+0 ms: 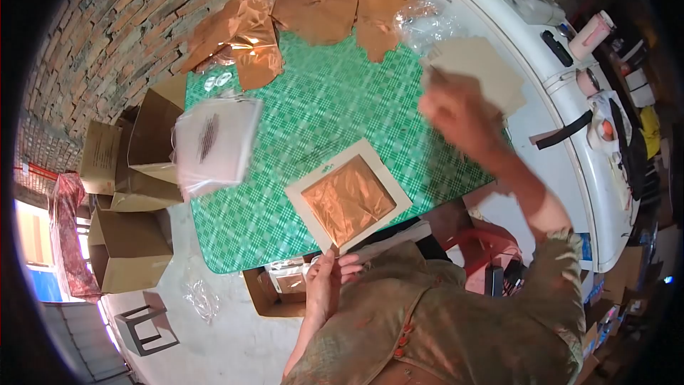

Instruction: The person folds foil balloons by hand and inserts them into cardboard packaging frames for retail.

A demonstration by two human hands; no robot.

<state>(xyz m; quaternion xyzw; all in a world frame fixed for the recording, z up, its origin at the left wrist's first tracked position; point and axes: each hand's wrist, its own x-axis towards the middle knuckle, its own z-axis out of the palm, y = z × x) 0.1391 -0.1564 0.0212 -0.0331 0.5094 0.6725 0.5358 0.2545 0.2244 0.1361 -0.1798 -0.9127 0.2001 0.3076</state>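
My left hand [325, 285] pinches the near corner of a cream card frame [298, 208], which lies tilted at the table's front edge. A square of shiny copper-coloured foil [349, 198] fills the frame's window, slightly wrinkled. My right hand [456, 108] is raised over the right side of the table, beside a stack of beige cards [491, 71]. Motion smears its fingers, so I cannot make out whether it holds anything. On the table's left lies a pile of clear plastic sleeves [217, 142].
Copper foil sheets [313, 11] drape along the back of the green checked table [306, 93]. Crumpled clear plastic [427, 23] lies at the back right. Open cardboard boxes [132, 242] stand left. A white appliance [534, 43] borders the right; a box [263, 306] sits below the front edge.
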